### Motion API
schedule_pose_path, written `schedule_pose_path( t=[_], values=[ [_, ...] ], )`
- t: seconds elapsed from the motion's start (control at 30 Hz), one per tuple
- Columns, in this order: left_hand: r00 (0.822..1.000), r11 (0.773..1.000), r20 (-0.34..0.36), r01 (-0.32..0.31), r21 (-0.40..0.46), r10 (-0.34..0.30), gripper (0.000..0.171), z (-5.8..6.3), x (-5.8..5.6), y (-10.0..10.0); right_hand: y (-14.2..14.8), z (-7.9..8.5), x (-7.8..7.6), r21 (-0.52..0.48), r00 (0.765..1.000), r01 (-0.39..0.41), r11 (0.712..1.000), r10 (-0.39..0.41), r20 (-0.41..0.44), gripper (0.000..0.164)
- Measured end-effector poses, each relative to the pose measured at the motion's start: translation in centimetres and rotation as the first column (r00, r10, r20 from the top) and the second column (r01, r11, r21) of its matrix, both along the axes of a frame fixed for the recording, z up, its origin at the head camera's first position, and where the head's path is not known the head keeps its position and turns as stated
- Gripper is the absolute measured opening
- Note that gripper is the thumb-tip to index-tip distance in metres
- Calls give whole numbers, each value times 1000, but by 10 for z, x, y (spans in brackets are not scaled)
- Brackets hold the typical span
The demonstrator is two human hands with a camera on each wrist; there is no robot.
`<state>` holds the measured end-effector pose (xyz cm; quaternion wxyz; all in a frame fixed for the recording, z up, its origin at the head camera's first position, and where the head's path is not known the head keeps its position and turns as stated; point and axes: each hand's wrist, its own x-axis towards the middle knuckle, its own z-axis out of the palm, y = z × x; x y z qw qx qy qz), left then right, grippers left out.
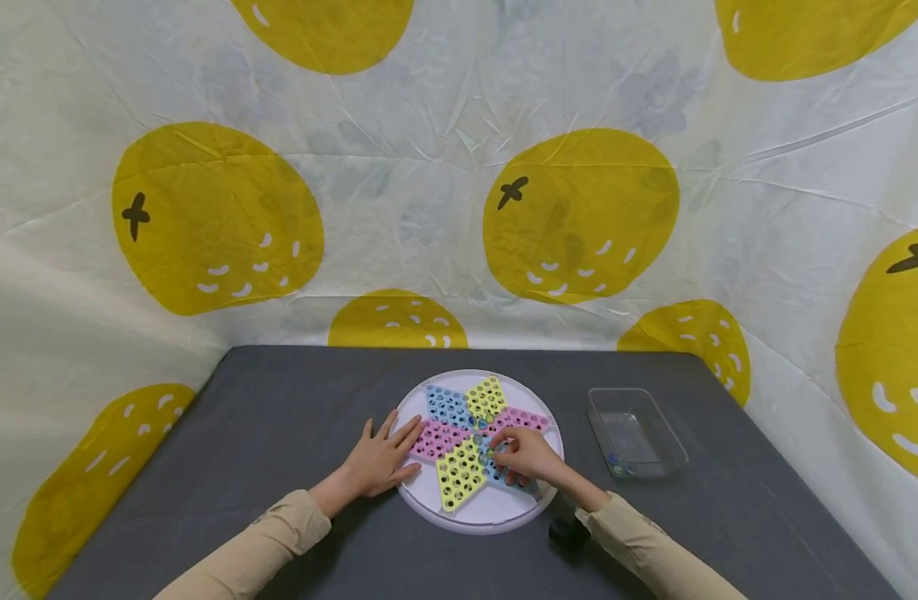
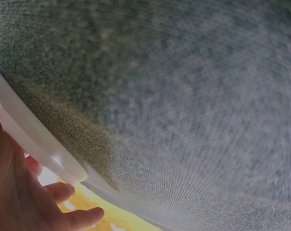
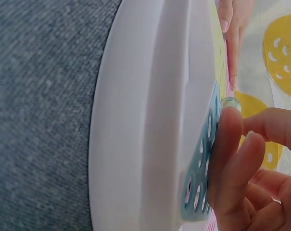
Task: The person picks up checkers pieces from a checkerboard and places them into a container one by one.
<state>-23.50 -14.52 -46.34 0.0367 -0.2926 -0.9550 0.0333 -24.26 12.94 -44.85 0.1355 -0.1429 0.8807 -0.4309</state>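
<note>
A round white Chinese checkers board (image 1: 459,523) lies on the dark table, its six-pointed star made of pink, yellow and blue perforated sections. My left hand (image 1: 378,460) rests with spread fingers on the board's left rim, fingertips by a pink section (image 1: 436,440). Over the near right blue section (image 1: 501,475), my right hand (image 1: 530,458) has curled fingers low above the holes. At its fingertips a clear glass marble (image 3: 231,102) shows, pinched there. Several more glass marbles (image 1: 480,422) sit around the star's centre.
To the right of the board stands a clear plastic box (image 1: 637,425) with a few marbles (image 1: 618,463) in its near left corner. A small black object (image 1: 567,533) lies beside my right sleeve. Behind the table hangs a white cloth (image 1: 414,208) with yellow fruit prints.
</note>
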Motion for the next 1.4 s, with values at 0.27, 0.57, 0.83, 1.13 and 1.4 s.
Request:
schedule_pose_path(
  t=[0.27, 0.57, 0.83, 1.13, 1.4],
  values=[
    [1000, 1000, 11, 1, 13, -1, 63, -4, -3, -1, 0, -1, -2, 10, 1000, -10, 1000, 10, -10, 16],
    [1000, 1000, -8, 11, 22, -11, 62, -5, -2, -1, 0, -3, -3, 19, 1000, -10, 1000, 10, -6, 15],
    [1000, 1000, 1, 15, 24, -15, 62, -5, -3, -1, 0, -2, -3, 10, 1000, -17, 1000, 18, -7, 15],
    [1000, 1000, 3, 11, 19, -11, 62, -4, -2, -1, 1, -2, -3, 4, 1000, -21, 1000, 21, -9, 15],
    [1000, 1000, 5, 9, 19, -9, 62, -3, -2, -1, 0, -1, -2, 5, 1000, -12, 1000, 12, -7, 15]
  ],
)
